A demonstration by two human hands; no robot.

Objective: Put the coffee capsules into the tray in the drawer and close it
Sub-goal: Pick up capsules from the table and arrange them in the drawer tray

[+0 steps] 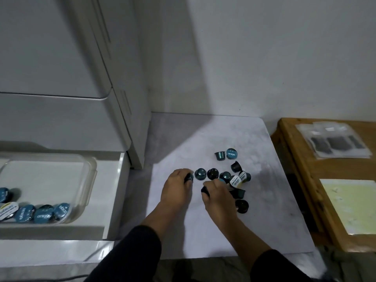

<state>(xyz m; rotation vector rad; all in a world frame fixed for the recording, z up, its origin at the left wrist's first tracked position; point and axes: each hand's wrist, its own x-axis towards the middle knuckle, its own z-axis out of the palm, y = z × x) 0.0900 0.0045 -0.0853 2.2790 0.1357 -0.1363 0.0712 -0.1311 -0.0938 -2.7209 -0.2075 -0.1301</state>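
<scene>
Several dark and blue coffee capsules (225, 171) lie scattered on a white sheet (203, 231) on the floor. My left hand (178, 187) has its fingers curled round a dark capsule (189, 177) at the left end of the group. My right hand (218, 197) pinches another dark capsule (205, 190) near the pile's front. At the left, an open white drawer (117, 192) holds a clear plastic tray (89, 180) with several blue-lidded capsules (43, 215) along its near side.
A white cabinet (61, 68) rises above the drawer. At the right, a low wooden table (305, 180) carries a clear plastic packet (333, 141) and a pale yellow sheet (352, 204). A white wall closes the back.
</scene>
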